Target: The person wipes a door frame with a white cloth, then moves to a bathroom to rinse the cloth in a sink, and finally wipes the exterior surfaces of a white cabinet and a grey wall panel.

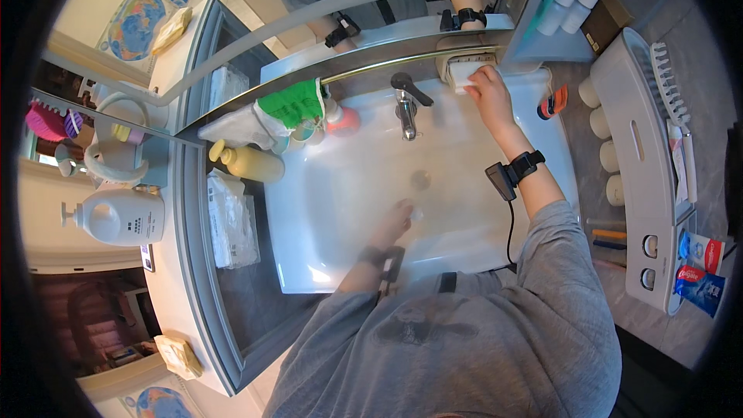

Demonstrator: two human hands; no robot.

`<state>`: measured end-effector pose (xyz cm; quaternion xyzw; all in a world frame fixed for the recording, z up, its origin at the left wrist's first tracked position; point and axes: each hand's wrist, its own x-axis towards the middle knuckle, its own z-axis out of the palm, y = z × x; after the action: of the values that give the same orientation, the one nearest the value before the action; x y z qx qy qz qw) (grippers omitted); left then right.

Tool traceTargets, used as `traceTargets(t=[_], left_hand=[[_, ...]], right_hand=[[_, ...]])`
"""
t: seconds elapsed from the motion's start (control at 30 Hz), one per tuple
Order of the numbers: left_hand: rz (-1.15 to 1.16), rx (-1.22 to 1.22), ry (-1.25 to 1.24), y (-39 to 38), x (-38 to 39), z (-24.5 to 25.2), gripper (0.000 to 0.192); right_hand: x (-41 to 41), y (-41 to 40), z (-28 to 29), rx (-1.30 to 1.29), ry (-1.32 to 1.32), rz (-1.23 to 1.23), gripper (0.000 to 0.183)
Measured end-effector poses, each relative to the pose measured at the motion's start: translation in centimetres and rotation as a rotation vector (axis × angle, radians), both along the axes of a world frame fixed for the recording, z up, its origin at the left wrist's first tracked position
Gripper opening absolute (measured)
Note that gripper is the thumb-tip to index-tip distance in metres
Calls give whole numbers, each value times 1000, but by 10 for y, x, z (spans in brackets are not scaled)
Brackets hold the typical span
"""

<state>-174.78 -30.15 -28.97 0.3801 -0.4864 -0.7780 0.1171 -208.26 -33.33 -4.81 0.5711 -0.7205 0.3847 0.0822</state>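
Before me is a white washbasin (342, 186) with a chrome faucet (407, 110) at its back edge. My right hand (490, 93) is at the back right corner, its fingertips pinching a flat white item (463, 74) at a beige holder (446, 61) on the wall side; whether the item is a cloth or a pad I cannot tell. Over the lower middle of the basin is my left hand (396, 220), blurred, its fingers bent near a small whitish spot that is too faint to name. A round drain (420, 180) lies just beyond it. Both wrists wear black devices.
On the left rim are a yellow pump bottle (252, 164), a green cloth (293, 103) and a pink bottle (343, 122). A plastic-wrapped pack (232, 220) lies left of the basin. An orange-and-black object (553, 103) and a grey toothbrush rack (638, 174) stand right. A mirror spans the back.
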Motion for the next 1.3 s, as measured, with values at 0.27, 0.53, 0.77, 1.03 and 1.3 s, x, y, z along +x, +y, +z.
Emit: traceTargets(t=[0.27,0.53,0.77,1.03,1.3], left_hand=[[57,-27,108,-15,-18,13,23],[90,77,133,-2,-58,159,34],[332,71,-26,-16,-80,159,41],[260,120,25,-20,-105,198,53],[195,203,-48,-19,-91,166,63]], right_hand=[[67,39,-31,79,-552,181,25],[144,91,-67,360,-562,355,28],[165,104,-44,226,-795,344,30],[82,62,-50,69,-758,-64,37],[29,10,-50,-164,-689,-263,28]])
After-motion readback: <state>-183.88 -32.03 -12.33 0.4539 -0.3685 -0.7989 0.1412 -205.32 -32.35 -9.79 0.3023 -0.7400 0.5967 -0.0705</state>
